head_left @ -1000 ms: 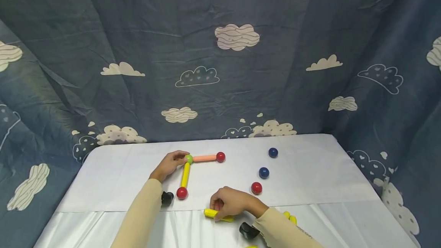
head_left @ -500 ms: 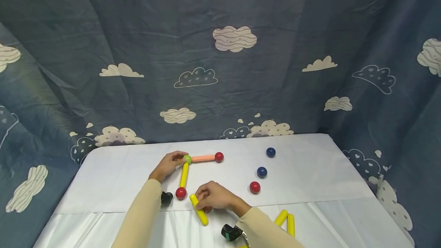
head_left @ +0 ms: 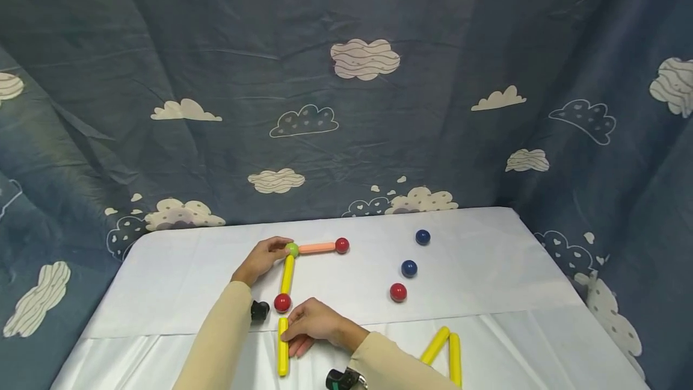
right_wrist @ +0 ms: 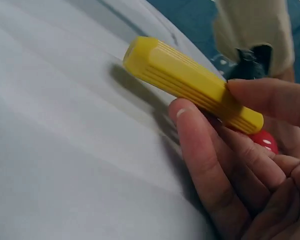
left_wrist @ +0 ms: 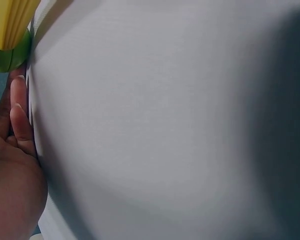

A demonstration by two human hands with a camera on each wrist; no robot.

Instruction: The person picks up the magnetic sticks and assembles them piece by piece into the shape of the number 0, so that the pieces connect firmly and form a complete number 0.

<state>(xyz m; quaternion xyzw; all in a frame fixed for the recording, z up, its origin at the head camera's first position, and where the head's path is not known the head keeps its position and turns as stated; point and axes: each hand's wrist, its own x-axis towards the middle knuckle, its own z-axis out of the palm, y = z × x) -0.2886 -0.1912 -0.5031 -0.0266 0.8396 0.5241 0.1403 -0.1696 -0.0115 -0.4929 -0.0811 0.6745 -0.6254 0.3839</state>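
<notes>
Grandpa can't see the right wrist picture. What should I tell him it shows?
A right hand pinches a ridged yellow stick over a white tablecloth. Behind it are a partly hidden red ball and a beige sleeve.

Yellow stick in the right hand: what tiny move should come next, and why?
Maybe nudge the stick up to the red ball past its far tip: it points there, a gap shows between, and the left hand holds the green ball.

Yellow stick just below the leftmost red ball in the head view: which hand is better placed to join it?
Probably the right hand: it pinches the yellow stick, one end close to the red ball. The left hand is farther off, holding the green ball.
</notes>
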